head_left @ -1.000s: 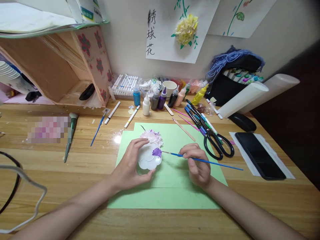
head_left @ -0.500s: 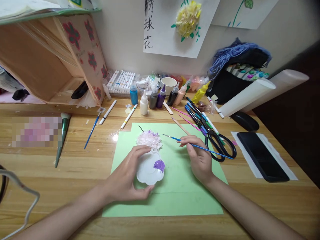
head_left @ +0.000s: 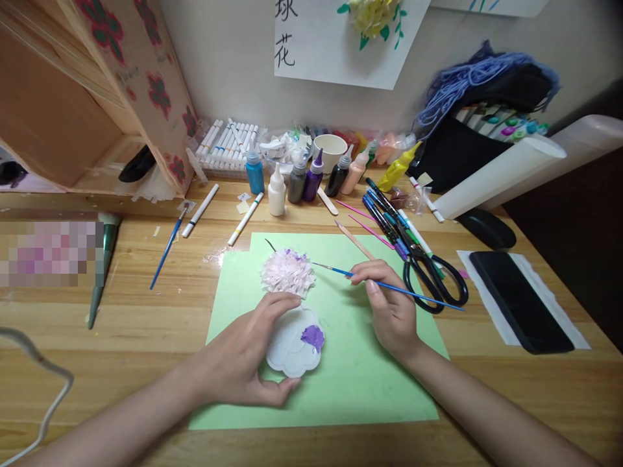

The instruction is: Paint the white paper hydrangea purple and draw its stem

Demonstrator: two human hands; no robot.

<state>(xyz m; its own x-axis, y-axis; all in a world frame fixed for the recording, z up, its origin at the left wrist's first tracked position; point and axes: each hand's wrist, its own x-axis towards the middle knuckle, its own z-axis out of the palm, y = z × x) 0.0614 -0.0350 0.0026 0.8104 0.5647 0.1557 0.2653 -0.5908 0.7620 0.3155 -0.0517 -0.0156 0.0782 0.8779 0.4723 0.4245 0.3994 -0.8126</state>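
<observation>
My left hand (head_left: 243,357) grips a white flower-shaped palette (head_left: 294,342) with a blob of purple paint (head_left: 313,336) in it, resting on a green paper sheet (head_left: 350,376). My right hand (head_left: 387,305) pinches a thin blue paintbrush (head_left: 418,293) like a pencil. The brush tip points left and nearly touches a pale pink paper flower (head_left: 287,272) that lies on the green sheet just beyond the palette. A few purple flecks mark the flower's top.
Black-handled scissors (head_left: 433,285) and coloured pens lie right of the sheet, a black phone (head_left: 520,301) farther right. Paint bottles (head_left: 302,181), a white cup (head_left: 329,150) and markers line the wall. Another blue brush (head_left: 168,250) lies left, beside a cardboard box (head_left: 97,97).
The brush tip lifted off the purple paint and moved up to the paper flower. My left hand drew the palette a little toward me. The view tilted downward.
</observation>
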